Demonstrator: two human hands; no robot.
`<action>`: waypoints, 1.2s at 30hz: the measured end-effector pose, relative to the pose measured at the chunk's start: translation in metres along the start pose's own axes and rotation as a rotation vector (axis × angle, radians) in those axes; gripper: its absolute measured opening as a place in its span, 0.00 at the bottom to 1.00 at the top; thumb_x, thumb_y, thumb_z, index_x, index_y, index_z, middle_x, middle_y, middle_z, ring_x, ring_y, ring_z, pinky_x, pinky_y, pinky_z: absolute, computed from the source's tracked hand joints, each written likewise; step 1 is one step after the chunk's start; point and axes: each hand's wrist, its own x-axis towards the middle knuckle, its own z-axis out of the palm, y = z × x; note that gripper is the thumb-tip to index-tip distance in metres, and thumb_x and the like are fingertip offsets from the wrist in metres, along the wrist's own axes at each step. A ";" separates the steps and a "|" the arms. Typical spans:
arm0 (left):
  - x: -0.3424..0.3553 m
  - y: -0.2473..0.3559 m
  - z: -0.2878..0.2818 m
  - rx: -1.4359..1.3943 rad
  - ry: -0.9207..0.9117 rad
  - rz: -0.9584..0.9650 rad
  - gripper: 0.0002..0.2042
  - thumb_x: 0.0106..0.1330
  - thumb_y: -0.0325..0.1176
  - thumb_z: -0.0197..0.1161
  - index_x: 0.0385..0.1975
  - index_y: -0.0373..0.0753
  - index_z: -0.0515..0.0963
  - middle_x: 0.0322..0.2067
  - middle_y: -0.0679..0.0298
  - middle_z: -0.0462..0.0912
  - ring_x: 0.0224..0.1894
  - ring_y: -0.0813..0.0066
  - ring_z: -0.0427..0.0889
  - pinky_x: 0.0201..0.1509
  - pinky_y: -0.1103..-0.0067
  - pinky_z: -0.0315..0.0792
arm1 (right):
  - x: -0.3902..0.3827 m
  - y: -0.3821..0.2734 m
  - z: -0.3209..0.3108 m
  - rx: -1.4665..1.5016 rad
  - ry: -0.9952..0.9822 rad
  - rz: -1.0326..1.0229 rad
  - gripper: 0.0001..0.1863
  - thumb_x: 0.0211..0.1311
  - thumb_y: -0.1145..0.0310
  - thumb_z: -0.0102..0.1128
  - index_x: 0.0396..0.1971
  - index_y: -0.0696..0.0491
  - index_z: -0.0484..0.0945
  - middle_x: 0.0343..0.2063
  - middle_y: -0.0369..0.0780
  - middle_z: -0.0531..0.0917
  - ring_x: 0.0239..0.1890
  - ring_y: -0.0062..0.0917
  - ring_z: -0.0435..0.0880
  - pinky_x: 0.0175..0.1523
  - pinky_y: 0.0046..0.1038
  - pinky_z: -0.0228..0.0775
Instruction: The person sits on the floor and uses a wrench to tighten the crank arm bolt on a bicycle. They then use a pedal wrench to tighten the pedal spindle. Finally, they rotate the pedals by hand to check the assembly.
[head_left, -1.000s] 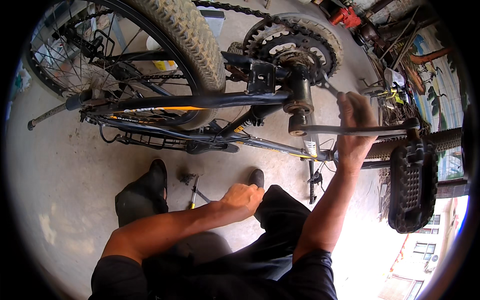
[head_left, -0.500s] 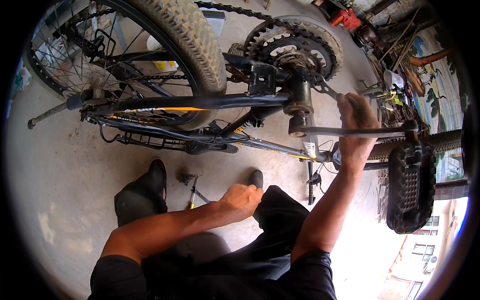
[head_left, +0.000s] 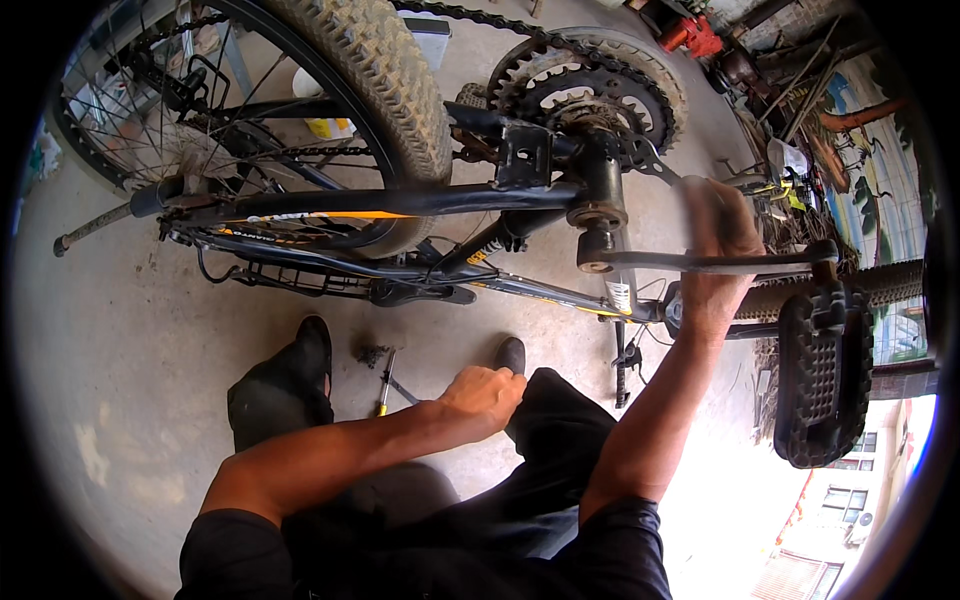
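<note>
A black bicycle with orange markings (head_left: 350, 205) lies across the upper view. My right hand (head_left: 718, 235) is closed round a flat metal wrench (head_left: 655, 167), whose far end reaches the bottom bracket (head_left: 600, 165) beside the chainrings (head_left: 560, 85); the hand is partly blurred, close by the crank arm (head_left: 660, 262). A black pedal (head_left: 822, 390) hangs at the right. My left hand (head_left: 485, 395) is closed near my right knee; what it holds, if anything, is hidden.
On the concrete floor lie a yellow-handled tool (head_left: 386, 385) and a dark debris pile (head_left: 370, 355). A white bucket (head_left: 305, 85) stands behind the rear wheel (head_left: 410, 120). Red equipment (head_left: 690, 35) and stacked wood (head_left: 835, 120) are along the right wall.
My right hand has shifted slightly to the right and looks more blurred, the wrench still in it. My left hand and the bicycle look almost unmoved.
</note>
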 end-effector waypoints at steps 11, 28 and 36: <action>0.001 0.004 -0.005 0.048 -0.072 -0.062 0.07 0.62 0.31 0.56 0.35 0.36 0.75 0.33 0.52 0.80 0.37 0.53 0.81 0.42 0.65 0.74 | -0.001 -0.010 0.011 0.142 0.089 0.013 0.08 0.57 0.72 0.67 0.31 0.60 0.78 0.21 0.31 0.76 0.25 0.12 0.68 0.31 0.15 0.60; -0.001 0.000 0.002 0.026 0.016 0.004 0.06 0.62 0.32 0.55 0.31 0.36 0.75 0.30 0.52 0.79 0.34 0.53 0.80 0.39 0.63 0.74 | -0.001 -0.001 0.003 -0.039 0.059 -0.113 0.06 0.57 0.75 0.67 0.29 0.60 0.78 0.21 0.32 0.75 0.24 0.12 0.69 0.30 0.14 0.60; -0.003 -0.003 0.006 0.002 0.108 0.090 0.05 0.60 0.29 0.57 0.28 0.35 0.74 0.26 0.52 0.78 0.29 0.52 0.80 0.32 0.63 0.73 | -0.007 0.014 0.002 0.115 0.110 0.006 0.09 0.58 0.69 0.67 0.32 0.60 0.79 0.19 0.32 0.75 0.22 0.12 0.69 0.28 0.15 0.59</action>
